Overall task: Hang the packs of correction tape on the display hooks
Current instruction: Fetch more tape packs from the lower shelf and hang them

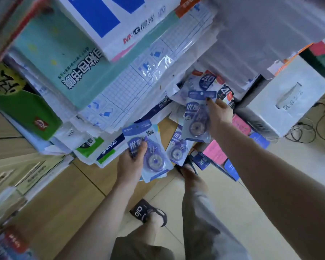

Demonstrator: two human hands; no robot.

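Note:
My left hand grips a blue pack of correction tape marked 30m, thumb across its front. My right hand holds a second blue pack by its upper edge, a little higher and to the right. A third pack lies below, between the two held ones. More packs marked 40 lie in a pile under the shelf edge behind my right hand. No display hooks are in view.
Stacked paper reams and grid notebooks fill a shelf on the left and top. A white carton stands at right, with cables on the floor. Pink and blue packets lie near my sandalled feet.

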